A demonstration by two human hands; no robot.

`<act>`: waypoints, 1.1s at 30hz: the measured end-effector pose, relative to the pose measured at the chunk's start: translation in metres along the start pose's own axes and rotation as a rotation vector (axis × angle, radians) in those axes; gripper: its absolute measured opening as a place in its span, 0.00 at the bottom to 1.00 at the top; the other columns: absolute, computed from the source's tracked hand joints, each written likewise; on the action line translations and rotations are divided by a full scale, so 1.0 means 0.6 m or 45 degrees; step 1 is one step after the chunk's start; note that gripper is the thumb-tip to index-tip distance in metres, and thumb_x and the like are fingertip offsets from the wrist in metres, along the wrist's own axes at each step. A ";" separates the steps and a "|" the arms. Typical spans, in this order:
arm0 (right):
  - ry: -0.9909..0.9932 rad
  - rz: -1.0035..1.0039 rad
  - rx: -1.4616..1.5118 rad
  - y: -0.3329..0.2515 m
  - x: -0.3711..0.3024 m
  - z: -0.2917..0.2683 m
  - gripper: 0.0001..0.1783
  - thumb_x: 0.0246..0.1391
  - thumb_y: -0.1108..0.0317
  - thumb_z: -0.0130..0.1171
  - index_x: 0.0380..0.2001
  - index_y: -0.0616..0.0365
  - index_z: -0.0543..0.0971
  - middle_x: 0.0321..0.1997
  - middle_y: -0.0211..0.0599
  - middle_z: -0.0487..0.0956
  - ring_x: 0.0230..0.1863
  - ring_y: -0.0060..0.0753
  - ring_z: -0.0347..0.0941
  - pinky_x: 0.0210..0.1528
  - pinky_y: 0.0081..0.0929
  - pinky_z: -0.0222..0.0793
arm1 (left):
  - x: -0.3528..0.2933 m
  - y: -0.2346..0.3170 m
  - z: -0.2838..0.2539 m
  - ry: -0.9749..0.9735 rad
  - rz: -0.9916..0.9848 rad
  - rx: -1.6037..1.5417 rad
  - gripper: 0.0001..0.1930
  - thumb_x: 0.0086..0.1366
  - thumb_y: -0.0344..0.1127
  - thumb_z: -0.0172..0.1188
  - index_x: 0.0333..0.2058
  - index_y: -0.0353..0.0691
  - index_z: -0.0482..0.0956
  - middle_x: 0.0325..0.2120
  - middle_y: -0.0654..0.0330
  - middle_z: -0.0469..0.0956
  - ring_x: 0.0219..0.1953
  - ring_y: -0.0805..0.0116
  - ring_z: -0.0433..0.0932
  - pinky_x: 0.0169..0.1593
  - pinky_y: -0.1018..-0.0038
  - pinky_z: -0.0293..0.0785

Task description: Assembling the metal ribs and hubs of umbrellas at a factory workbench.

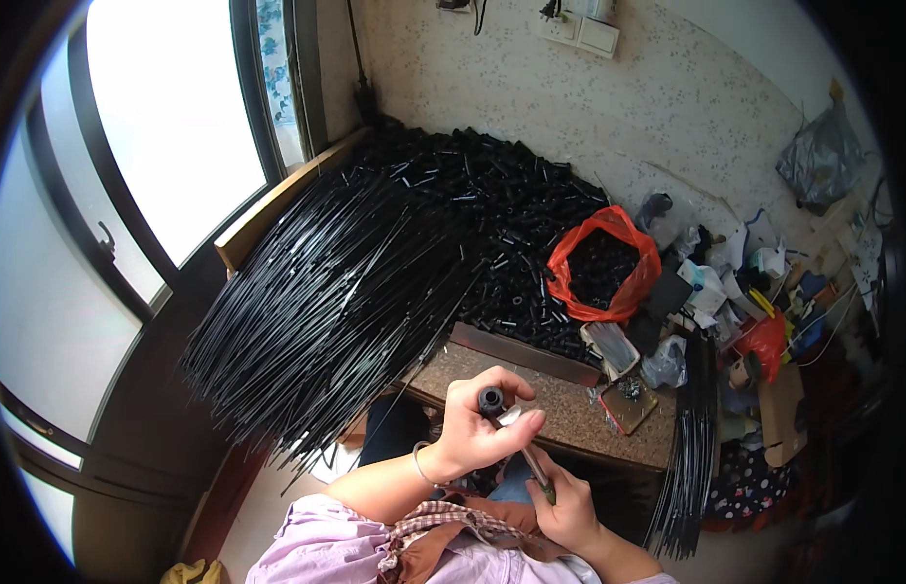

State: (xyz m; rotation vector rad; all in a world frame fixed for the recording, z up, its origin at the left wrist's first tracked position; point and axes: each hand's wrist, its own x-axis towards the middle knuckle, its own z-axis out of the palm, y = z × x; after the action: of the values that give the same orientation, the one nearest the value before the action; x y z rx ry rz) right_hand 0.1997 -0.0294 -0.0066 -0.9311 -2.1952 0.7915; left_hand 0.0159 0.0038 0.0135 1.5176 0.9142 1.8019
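In front of my body, a dark rod with a round, hollow black end (491,398) slants down from upper left to lower right. My left hand (470,425) is closed around its upper part, just under the black end, with the thumb stretched across. Something small and white shows beside the thumb. Lower down, the fingers of my right hand (568,504) close on the rod's other end, the thumb lying along it. Beyond both hands is the front of a speckled brown table (492,378).
Long thin black rods (317,302) overhang the table's left side; another bundle (688,457) hangs at the right. Short black tubes (472,185) heap against the wall. A red plastic bag (564,255), a phone (628,405) and a brown strip (526,354) lie on the table.
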 end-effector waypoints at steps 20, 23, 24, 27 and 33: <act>0.157 0.049 0.069 -0.006 -0.015 0.017 0.23 0.48 0.75 0.55 0.51 0.63 0.68 0.41 0.52 0.75 0.39 0.52 0.75 0.38 0.33 0.72 | -0.009 0.008 0.015 0.110 -0.080 0.048 0.15 0.43 0.37 0.69 0.24 0.37 0.72 0.15 0.69 0.69 0.17 0.84 0.63 0.21 0.86 0.57; 0.143 0.008 0.107 -0.009 -0.008 0.010 0.22 0.48 0.75 0.55 0.50 0.63 0.69 0.41 0.52 0.75 0.39 0.51 0.75 0.39 0.33 0.71 | -0.006 0.010 0.010 0.054 -0.046 0.053 0.15 0.43 0.37 0.68 0.24 0.36 0.71 0.15 0.69 0.69 0.17 0.84 0.63 0.21 0.86 0.57; 0.117 0.023 0.094 -0.007 -0.008 0.011 0.22 0.48 0.75 0.55 0.50 0.63 0.69 0.41 0.52 0.76 0.39 0.51 0.75 0.38 0.33 0.71 | -0.007 0.006 0.012 0.086 -0.054 0.047 0.15 0.43 0.37 0.68 0.24 0.36 0.71 0.15 0.69 0.69 0.17 0.84 0.63 0.21 0.86 0.57; 0.076 0.054 0.103 -0.007 -0.016 0.018 0.22 0.48 0.75 0.55 0.50 0.63 0.69 0.40 0.52 0.76 0.38 0.51 0.75 0.38 0.33 0.71 | -0.012 0.001 0.016 0.140 -0.075 0.056 0.14 0.44 0.36 0.67 0.24 0.36 0.71 0.16 0.69 0.68 0.17 0.84 0.63 0.20 0.86 0.57; 0.073 0.014 0.094 -0.005 -0.012 0.011 0.24 0.47 0.76 0.56 0.51 0.62 0.68 0.37 0.50 0.76 0.35 0.50 0.76 0.34 0.33 0.72 | -0.011 0.011 0.003 0.063 -0.055 0.078 0.17 0.42 0.38 0.70 0.24 0.36 0.72 0.16 0.69 0.68 0.18 0.84 0.63 0.20 0.86 0.56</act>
State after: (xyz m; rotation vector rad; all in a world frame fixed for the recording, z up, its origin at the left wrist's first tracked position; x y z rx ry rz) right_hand 0.1978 -0.0387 -0.0108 -0.9193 -2.0990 0.8347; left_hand 0.0184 -0.0051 0.0156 1.4850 1.0269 1.8031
